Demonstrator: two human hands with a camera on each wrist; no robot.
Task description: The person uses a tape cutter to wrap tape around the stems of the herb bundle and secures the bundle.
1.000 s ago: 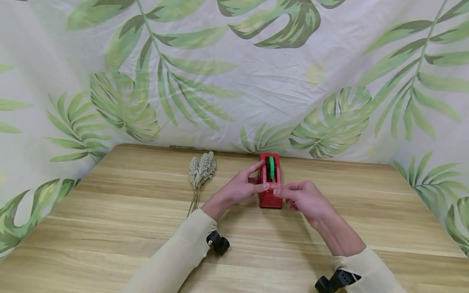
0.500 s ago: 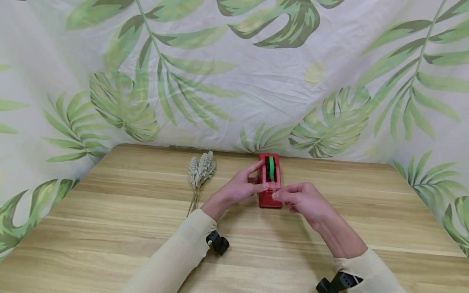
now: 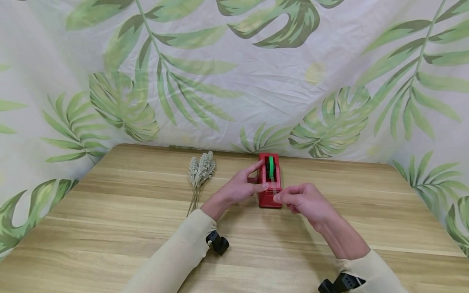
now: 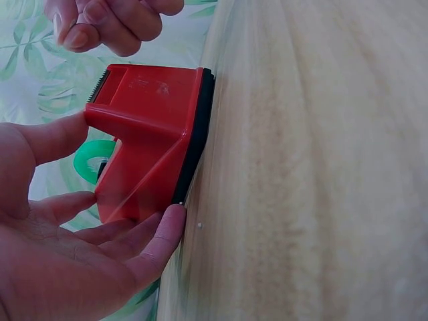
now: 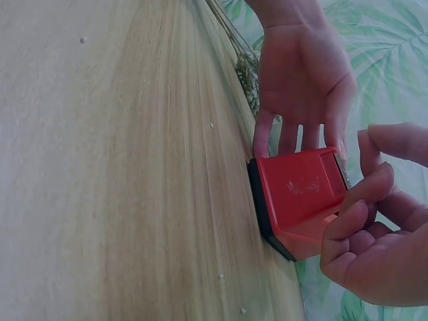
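A red tape dispenser (image 3: 269, 201) with a dark base stands on the table toward its far edge. It carries a green tape roll (image 3: 271, 166). My left hand (image 3: 239, 187) holds the dispenser from its left side, the thumb near the toothed cutter (image 4: 99, 87) and the other fingers along the body. Between thumb and index finger, my right hand (image 3: 309, 203) pinches the end of a clear tape strip (image 3: 274, 189), which runs from the roll over the dispenser's front. In the right wrist view, that hand hovers above the red body (image 5: 301, 187), near the cutter.
To the left of the dispenser lies a bunch of dried grey flowers (image 3: 199, 173), stems toward me. The wooden table (image 3: 110, 228) ends at a leaf-printed cloth (image 3: 205, 101) behind it. Several tiny white crumbs dot the wood.
My right hand has drawn slightly toward me from the cutter, and more of the clear strip shows beyond the roll. The left hand and dispenser have stayed put.
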